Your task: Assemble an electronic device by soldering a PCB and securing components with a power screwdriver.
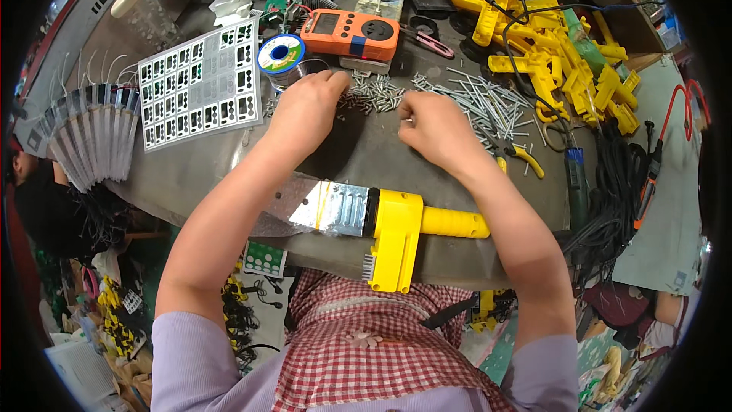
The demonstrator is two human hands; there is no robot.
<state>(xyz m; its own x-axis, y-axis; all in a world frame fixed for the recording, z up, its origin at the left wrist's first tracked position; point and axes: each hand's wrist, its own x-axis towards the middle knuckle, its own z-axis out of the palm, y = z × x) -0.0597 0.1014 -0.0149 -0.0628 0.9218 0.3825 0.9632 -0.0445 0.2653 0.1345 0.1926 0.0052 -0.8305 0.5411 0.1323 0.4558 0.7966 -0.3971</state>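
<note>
Two bare hands are held over a grey worktable (191, 175), both near a scatter of small screws (374, 95) spread across its middle. The left hand (305, 111) is laid knuckles up with its fingers curled down onto the near edge of the screw pile, so that the fingertips are hidden; whether a screw is pinched there cannot be told. The right hand (435, 126) is loosely closed just beside the pile, thumb and forefinger drawn together as if around something small (the thing itself is too small to be made out). A second, longer spread of silvery pins or nails (488, 103) is seen to the right of the screws. At the near edge of the table, between the forearms, a yellow-handled tool (396, 233) with a flat metal plate (339, 207) is laid on its side. Behind the hands an orange meter (351, 33) is set flat, with a spool of solder wire (280, 53) just to its left and a sheet of black-and-white labels (200, 84) further left. A heap of yellow plastic parts (557, 53) is piled at the far right, and yellow-handled pliers (522, 154) lie near the right wrist.
</note>
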